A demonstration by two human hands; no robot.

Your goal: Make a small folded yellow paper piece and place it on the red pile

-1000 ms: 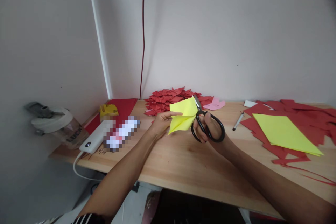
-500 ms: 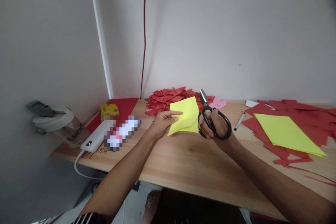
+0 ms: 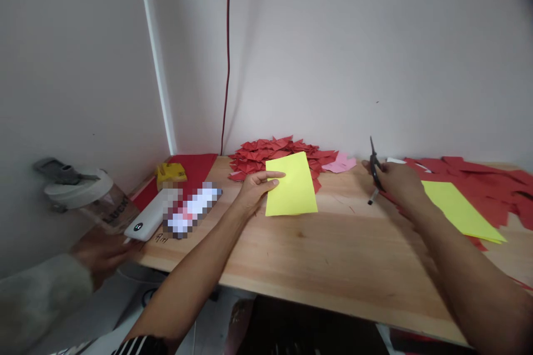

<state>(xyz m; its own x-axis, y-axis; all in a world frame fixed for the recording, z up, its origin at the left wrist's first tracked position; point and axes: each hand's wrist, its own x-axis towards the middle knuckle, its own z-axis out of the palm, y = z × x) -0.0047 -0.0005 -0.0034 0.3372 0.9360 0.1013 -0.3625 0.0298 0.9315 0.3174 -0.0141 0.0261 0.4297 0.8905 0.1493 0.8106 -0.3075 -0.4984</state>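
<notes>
My left hand [image 3: 255,191] pinches the left edge of a small yellow paper sheet [image 3: 292,184] that hangs just above the wooden table [image 3: 316,255], thumb on top. My right hand [image 3: 395,184] is off to the right, closed around the black scissors [image 3: 375,168], whose blades point up. A marker pen [image 3: 372,197] lies on the table just under that hand. A larger yellow sheet [image 3: 462,209] lies to the right of my right hand on red paper scraps [image 3: 495,188].
A pile of folded red paper pieces [image 3: 277,155] sits against the wall, with pink scraps [image 3: 341,163] beside it. At the left are a white power bank [image 3: 145,221], a yellow packet [image 3: 170,172] and a lidded jar [image 3: 89,199]. Another person's hand [image 3: 100,252] reaches in at the lower left.
My right hand has carried the scissors away from the yellow sheet to the right. The yellow sheet now lies flatter in my left hand. Another person's hand has appeared at the lower left.
</notes>
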